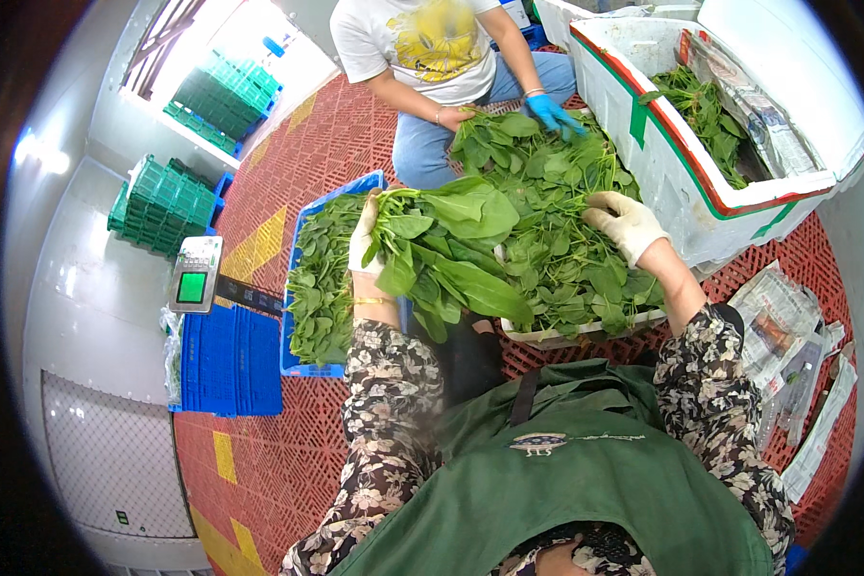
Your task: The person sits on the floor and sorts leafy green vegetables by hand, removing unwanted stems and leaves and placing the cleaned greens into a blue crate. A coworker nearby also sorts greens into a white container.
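Note:
My left hand [366, 237], in a white glove, holds a bunch of leafy greens [461, 245] by the stems, its broad leaves pointing right. My right hand [623, 225], in a cream glove, rests at the edge of a heap of leafy greens [554, 266] in a pale shallow container [590, 330]; its fingers are curled near some stems, and whether they grip any cannot be told. Left of me, beside the held bunch, a blue plastic crate [313, 369] is filled with leafy greens [320, 288].
A co-worker [439, 65] sits across the heap, one bare hand holding greens, one blue-gloved hand on the heap. An open foam box [698, 173] stands right, newspapers [777, 324] below it. A scale display [196, 273] and blue crates [230, 360] stand left, green crates [165, 205] beyond.

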`<state>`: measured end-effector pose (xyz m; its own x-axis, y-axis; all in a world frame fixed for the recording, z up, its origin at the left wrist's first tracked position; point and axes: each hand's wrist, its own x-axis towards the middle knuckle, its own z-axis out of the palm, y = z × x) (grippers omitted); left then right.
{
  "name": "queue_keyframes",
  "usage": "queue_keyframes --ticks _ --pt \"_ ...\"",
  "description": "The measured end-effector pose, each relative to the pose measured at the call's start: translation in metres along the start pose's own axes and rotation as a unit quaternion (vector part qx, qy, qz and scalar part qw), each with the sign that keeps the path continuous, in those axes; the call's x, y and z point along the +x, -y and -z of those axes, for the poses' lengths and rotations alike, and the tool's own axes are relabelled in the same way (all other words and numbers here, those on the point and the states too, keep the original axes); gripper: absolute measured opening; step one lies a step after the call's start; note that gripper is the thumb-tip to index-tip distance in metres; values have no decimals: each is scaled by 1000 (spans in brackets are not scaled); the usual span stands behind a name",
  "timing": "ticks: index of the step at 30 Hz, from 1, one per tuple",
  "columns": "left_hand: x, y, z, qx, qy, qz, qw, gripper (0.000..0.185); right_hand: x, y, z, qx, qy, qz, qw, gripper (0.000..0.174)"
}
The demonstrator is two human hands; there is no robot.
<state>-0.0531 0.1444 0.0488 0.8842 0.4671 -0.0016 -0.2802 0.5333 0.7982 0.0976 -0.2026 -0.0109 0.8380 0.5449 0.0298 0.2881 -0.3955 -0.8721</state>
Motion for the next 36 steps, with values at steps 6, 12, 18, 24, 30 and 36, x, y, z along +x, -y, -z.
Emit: queue_keyframes --ticks 6,12,18,24,30,36 --pt "5 2 -8 23 -45 -17 999 31 -11 22 -8 90 31 0 995 28" --pt "13 -5 -7 17 36 -52 998 29 -17 23 -5 119 -20 -8 993 25" --pt "5 -16 -36 155 119 -93 976 30 -20 30 -2 168 -84 28 982 21" --pt "-13 -22 -83 386 218 -105 890 26 -23 46 -9 127 -104 144 976 17" --pt "-20 -28 -102 418 189 -155 875 24 -27 48 -11 106 -106 146 978 18" --pt "-18 -35 -99 418 200 -142 875 24 -30 41 -7 154 -131 126 971 16"
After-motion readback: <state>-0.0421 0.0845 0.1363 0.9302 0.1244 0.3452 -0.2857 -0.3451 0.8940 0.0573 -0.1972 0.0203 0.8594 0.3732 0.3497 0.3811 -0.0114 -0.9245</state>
